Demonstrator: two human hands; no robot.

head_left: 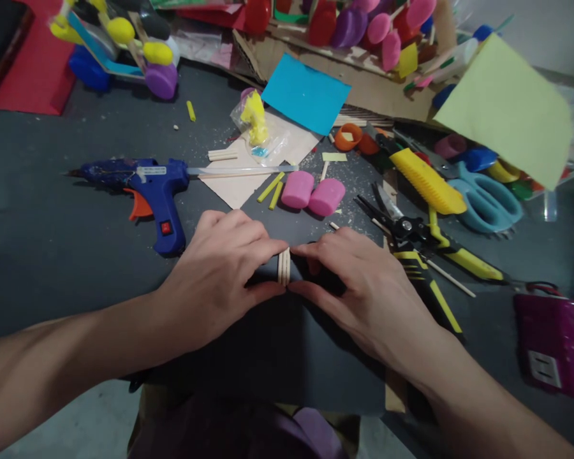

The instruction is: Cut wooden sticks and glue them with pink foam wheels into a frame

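My left hand [220, 274] and my right hand [363, 287] meet at the middle of a dark sheet [277, 357]. Between their fingertips they pinch a small bundle of short wooden sticks [284, 266], held side by side and upright on the sheet. Both hands have thumb and forefinger pressed against the bundle from opposite sides. Two pink foam pieces [312, 193] and short yellow sticks [272, 189] lie just beyond the hands.
A blue glue gun [150, 188] lies at the left. Yellow-handled pliers [425, 245], a yellow cutter [428, 182] and blue scissors [485, 201] sit at the right. Blue paper [306, 92], yellow-green paper [507, 108], cardboard and coloured foam models crowd the back. A magenta device [555, 341] is at the far right.
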